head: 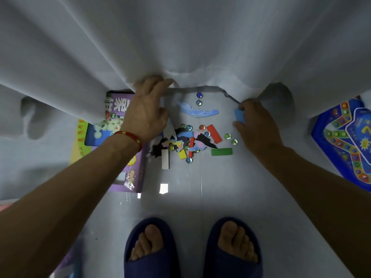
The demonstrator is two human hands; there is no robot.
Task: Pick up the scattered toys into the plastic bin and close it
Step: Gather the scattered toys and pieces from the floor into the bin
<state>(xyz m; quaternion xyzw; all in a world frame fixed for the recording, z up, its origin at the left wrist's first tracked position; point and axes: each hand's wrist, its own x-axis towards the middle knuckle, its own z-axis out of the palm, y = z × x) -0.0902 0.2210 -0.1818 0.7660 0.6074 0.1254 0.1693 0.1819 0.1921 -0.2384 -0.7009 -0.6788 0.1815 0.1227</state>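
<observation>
Gathering toys off the floor, bin nowhere in sight.

The toys (192,141) sit heaped between my hands: puzzle pieces, marbles, a red block (214,133), a green block (221,151). My right hand (259,127) has its fingers curled round a blue piece (239,115), just right of the pile. My left hand (147,115) reaches past the heap with straight fingers, pushing up the curtain (180,47) hem; two marbles (199,98) lie just right of those fingertips. I reckon I'm mid-collection. Next I need somewhere to drop this piece, then scoop the heap. A purple box (122,157) lies under my left wrist, a board (349,141) far right.
</observation>
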